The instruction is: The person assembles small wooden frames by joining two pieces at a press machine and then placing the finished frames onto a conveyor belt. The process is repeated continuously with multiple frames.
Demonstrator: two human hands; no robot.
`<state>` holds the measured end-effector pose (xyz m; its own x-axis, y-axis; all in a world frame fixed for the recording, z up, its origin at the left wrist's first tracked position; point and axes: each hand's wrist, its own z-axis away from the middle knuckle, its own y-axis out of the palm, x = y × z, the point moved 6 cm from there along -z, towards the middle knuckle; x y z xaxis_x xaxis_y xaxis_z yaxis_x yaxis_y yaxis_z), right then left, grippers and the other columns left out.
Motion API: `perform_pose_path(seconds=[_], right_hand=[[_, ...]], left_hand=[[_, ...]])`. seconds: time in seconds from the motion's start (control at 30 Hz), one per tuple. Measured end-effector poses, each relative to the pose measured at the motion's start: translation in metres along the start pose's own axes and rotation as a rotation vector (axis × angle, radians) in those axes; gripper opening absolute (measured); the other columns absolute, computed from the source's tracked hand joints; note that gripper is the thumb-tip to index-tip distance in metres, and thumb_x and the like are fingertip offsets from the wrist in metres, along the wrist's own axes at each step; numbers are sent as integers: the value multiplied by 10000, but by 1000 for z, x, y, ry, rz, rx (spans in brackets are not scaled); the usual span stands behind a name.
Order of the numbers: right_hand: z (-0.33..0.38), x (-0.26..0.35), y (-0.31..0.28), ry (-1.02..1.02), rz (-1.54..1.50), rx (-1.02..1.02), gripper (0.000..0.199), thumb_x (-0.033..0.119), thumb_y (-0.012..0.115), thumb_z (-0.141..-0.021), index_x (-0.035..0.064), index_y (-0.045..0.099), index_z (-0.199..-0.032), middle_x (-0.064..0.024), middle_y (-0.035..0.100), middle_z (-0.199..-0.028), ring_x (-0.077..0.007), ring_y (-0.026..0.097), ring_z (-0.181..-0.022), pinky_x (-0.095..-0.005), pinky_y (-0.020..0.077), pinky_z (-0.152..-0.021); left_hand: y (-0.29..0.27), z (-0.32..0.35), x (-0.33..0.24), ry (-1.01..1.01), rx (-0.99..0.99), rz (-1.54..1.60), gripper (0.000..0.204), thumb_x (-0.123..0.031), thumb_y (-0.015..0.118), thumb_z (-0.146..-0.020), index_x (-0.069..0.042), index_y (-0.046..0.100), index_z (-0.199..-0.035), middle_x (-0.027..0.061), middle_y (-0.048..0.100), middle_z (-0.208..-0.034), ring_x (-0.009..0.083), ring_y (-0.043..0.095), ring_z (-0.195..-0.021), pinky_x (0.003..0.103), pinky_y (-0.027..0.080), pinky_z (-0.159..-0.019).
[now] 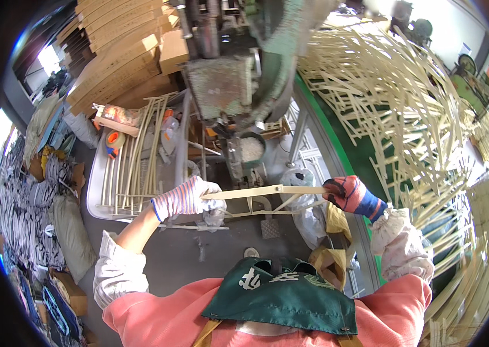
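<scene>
A pale cream frame of flat jointed strips (pixel 250 192) is stretched level between my hands, a round rivet (pixel 279 189) near its middle. Thinner strips hang below the top one and meet it at an angle. My left hand (pixel 189 198), in a pink-and-white striped glove, is closed round the left end. The right end is pinched in my right hand (pixel 349 195), which wears a red and navy glove with dark fingertips. Just beyond the frame stands a worn green press machine (pixel 218 87), with a round green tin of whitish small pieces (pixel 251 149) at its lower part.
On the left, a white tub (pixel 95 194) holds long cream strips, a tape roll (pixel 115 139) and a packet. Cardboard boxes (pixel 117 63) are stacked behind it. A green-edged table (pixel 342 124) on the right bears a large heap of cream strips (pixel 395 87). Plastic bags (pixel 308 220) hang beside it.
</scene>
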<state>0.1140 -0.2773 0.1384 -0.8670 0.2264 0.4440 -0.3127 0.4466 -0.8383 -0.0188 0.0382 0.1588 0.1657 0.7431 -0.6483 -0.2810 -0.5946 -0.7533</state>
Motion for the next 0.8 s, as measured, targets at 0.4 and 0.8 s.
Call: perform_pose_path(seconds=[0.4, 0.8], right_hand=[[128, 10, -74, 591, -476, -655, 277, 274, 699, -813, 4, 658, -768, -25, 548, -556, -78, 455, -517, -277, 395, -483], [328, 79, -220, 540, -362, -940, 344, 304, 573, -884, -30, 651, -878, -78, 634, -755, -143, 576, -648, -267, 450, -581]], left_hand=[[184, -79, -209, 394, -336, 288, 424, -342, 686, -786, 2, 541, -987, 169, 572, -879, 334, 546, -820, 418, 431, -788], [280, -180, -264, 705, -625, -147, 338, -367, 704, -635, -101, 565, -790, 64, 579, -728, 284, 568, -655, 396, 433, -636]])
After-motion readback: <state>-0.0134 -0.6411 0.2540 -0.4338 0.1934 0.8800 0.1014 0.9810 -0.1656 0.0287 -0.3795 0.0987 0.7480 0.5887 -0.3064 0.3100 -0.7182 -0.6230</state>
